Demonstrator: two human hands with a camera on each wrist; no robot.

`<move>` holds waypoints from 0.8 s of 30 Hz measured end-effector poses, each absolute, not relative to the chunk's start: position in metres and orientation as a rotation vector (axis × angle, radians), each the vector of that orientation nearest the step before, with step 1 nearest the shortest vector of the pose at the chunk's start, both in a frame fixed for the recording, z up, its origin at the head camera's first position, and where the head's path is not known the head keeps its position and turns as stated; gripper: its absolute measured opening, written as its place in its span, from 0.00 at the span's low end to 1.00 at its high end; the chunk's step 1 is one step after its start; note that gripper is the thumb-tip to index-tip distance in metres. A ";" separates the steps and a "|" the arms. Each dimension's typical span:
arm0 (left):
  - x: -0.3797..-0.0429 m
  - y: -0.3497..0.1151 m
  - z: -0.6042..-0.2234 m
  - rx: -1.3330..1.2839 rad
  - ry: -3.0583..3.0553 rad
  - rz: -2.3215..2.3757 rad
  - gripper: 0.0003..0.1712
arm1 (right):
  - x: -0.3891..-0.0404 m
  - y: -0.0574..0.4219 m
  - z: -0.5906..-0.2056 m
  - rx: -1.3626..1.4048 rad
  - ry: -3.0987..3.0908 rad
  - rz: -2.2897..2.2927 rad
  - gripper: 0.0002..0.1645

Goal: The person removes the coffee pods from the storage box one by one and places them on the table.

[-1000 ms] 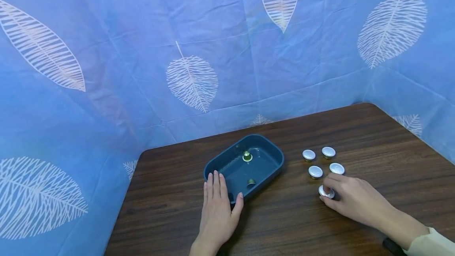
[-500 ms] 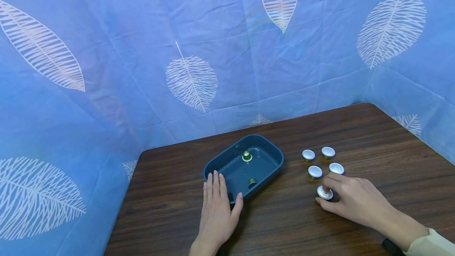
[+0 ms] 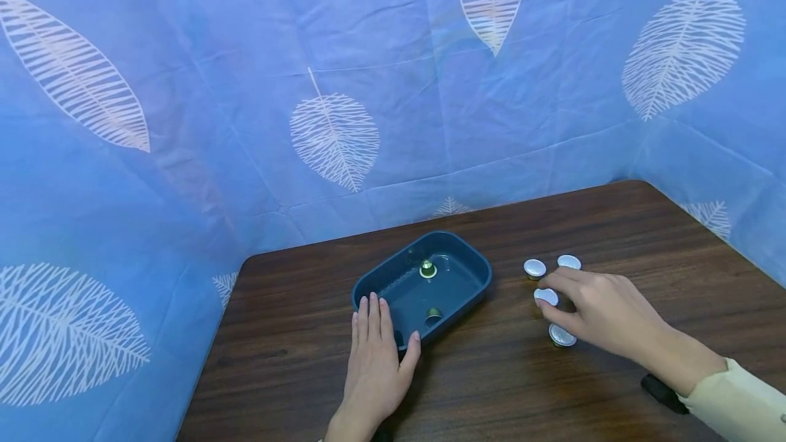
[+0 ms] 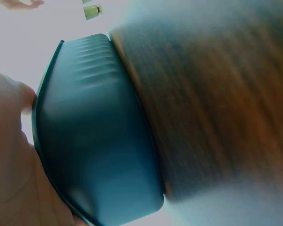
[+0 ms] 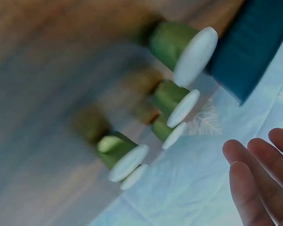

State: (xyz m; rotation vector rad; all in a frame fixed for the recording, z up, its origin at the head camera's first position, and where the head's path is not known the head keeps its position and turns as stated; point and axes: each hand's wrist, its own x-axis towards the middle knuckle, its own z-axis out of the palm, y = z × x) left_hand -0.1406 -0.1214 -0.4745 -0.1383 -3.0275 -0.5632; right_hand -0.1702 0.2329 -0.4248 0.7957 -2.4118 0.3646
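Observation:
My left hand (image 3: 374, 375) lies with straight fingers across the near-left rim of a dark blue tray (image 3: 447, 292); its thumb is beside the tray's near corner. In the left wrist view, this hand is against the rim of the tray (image 4: 94, 132). Two green coffee capsules are inside: one stands upright (image 3: 427, 269), the other (image 3: 434, 314) is tipped. My right hand (image 3: 604, 309) hovers over foil-topped coffee capsules, thumb and index finger apart near the middle one (image 3: 546, 297). Its fingers (image 5: 269, 188) hold nothing in the right wrist view.
Other capsules stand foil side up: a near one (image 3: 561, 335), a back-left one (image 3: 535, 268) and a back-right one (image 3: 569, 262). One more is hidden under the right hand in the head view. Behind the brown table (image 3: 295, 340) hangs a blue leaf-print cloth (image 3: 245, 121).
My right hand has left the nearest capsule and moved away from me over the middle ones. That capsule shifted slightly left, then stayed standing. The left hand has kept its place.

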 end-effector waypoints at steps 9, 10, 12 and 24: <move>-0.140 -0.121 -0.474 -0.141 -3.030 -0.570 0.50 | -0.184 0.215 -0.401 0.818 -2.408 0.348 0.16; -0.140 -0.122 -0.474 -0.141 -3.032 -0.570 0.50 | -0.185 0.213 -0.399 0.819 -2.410 0.356 0.16; -0.140 -0.122 -0.474 -0.142 -3.035 -0.568 0.50 | -0.187 0.206 -0.396 0.826 -2.412 0.363 0.15; -0.141 -0.121 -0.475 -0.135 -3.038 -0.576 0.50 | -0.202 0.171 -0.384 0.958 -2.457 0.384 0.15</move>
